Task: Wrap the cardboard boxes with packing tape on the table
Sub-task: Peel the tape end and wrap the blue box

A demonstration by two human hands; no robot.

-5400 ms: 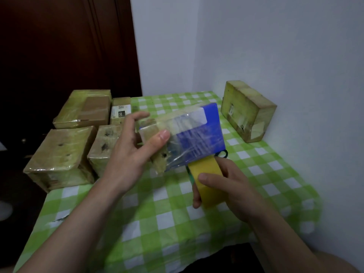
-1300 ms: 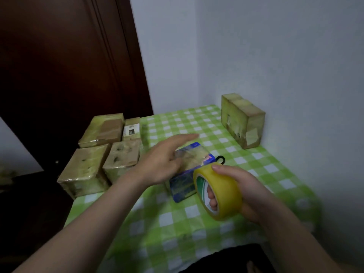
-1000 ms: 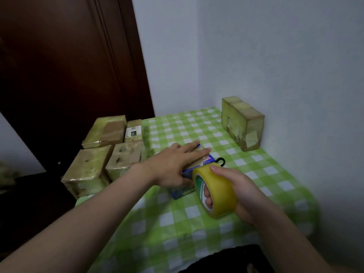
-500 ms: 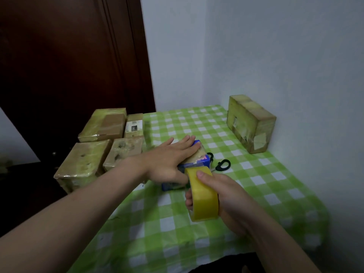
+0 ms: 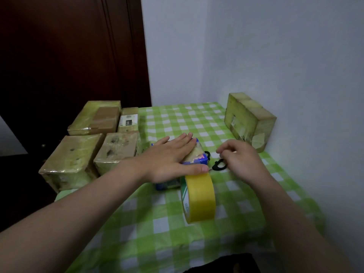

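One hand, the left [image 5: 171, 156], presses flat on the blue box [image 5: 199, 159] in mid-table. Scissors [image 5: 219, 164] lie just right of the box, nearest the right hand [image 5: 242, 160] — fingers loosely curled, holding nothing.

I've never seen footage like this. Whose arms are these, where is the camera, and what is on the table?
No machine here: a person works bare-handed, filmed by one camera on their head, looking down. Their left hand lies flat on a blue cardboard box, thumb against the yellow roll of packing tape, which stands on edge on the green checked tablecloth. The right hand hovers, fingers curled, at black-handled scissors; whether it touches them is unclear. Four tape-wrapped brown boxes sit at the left, a fifth box against the right wall.
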